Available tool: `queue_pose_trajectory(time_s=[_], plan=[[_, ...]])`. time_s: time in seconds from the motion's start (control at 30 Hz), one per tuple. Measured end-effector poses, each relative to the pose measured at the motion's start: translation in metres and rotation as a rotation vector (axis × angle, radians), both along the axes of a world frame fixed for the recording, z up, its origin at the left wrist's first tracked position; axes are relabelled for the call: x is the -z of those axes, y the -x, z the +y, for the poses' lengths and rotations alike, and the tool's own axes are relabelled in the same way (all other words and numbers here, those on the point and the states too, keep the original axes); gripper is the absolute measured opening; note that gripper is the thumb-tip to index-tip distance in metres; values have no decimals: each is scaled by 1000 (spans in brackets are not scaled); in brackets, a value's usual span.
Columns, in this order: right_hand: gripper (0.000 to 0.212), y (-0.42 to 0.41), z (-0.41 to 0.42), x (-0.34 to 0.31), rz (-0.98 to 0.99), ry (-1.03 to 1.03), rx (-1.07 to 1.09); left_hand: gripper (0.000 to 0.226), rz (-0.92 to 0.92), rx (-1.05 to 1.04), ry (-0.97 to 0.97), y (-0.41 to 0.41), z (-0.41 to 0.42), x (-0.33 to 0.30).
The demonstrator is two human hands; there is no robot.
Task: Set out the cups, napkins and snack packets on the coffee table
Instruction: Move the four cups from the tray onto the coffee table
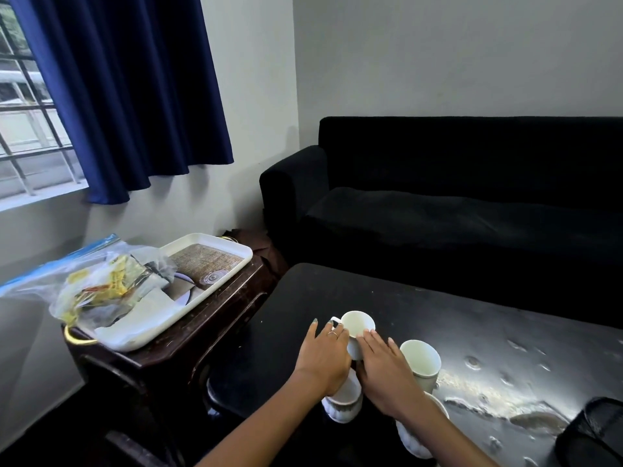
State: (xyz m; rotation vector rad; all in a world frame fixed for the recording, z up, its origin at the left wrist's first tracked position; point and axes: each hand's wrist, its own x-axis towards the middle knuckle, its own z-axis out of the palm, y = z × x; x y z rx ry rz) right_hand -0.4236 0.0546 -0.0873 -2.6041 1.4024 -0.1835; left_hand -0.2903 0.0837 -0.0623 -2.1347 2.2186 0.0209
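Note:
Several white cups stand on the black coffee table [472,325]. One handled cup [359,325] sits between my hands. My left hand [323,357] lies with straight fingers against its handle side, and my right hand [384,369] touches its right side the same way. A second cup [421,364] stands just right of my right hand. A third cup [344,402] is partly hidden under my left wrist, another cup [416,439] under my right forearm. A clear plastic bag [101,288] with yellow snack packets and white paper lies on a white tray [215,264] to the left.
The tray rests on a dark wooden side table [209,318] left of the coffee table. A black sofa [455,203] runs behind it. A black mesh object [593,433] sits at the table's near right corner. A blue curtain [128,96] hangs by the window.

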Motion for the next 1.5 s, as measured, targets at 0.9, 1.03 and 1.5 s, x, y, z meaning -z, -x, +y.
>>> queue_pose_trajectory(time_s=[0.9,1.03,1.5], plan=[[56,-6,-110,-11,70,-17,91,63,22,-18,75,7,-110,12],[58,-3,-108,-20,28,-106,83,66,13,-31,50,7,-109,12],[42,95,7,-31,-447,-53,137,63,201,250,15,44,-4,2]])
